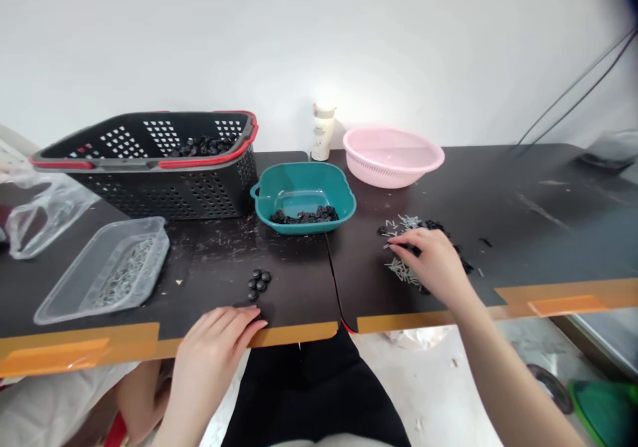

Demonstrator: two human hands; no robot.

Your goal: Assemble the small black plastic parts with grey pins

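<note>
My left hand rests at the taped table edge, thumb and fingers pinched together. A bit of something dark shows at its fingertips, too hidden to make out. Just beyond it lies a small group of round black caps. To the right, my right hand reaches over a loose pile of silver screws and small black parts. Its thumb and index finger are closed on a thin silver screw, which points left. Part of the pile is hidden beneath this hand.
A clear plastic tub of screws stands left, before a black basket holding black parts. Behind the middle are a teal basin with black parts, a white bottle and a pink basket. Another person's arm shows lower left.
</note>
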